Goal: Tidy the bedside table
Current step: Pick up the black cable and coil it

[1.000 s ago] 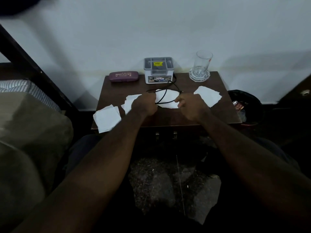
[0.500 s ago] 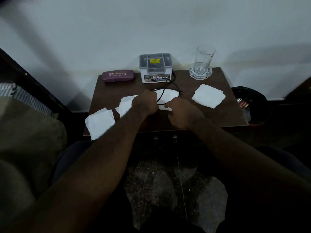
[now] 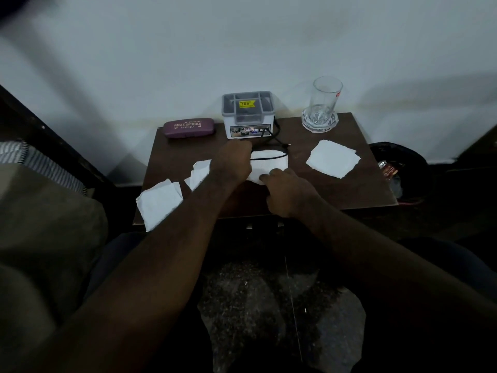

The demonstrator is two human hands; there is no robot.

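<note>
Two hands on the cable job: the left hand (image 3: 234,162) is fisted on the black cable (image 3: 271,146), while the right hand (image 3: 289,193) has slid back toward the table's near edge, fingers curled on the tissue (image 3: 269,165) between them. Looks like coiling's underway. More tissues lie either side on the dark bedside table (image 3: 349,189), white wall behind.
</note>
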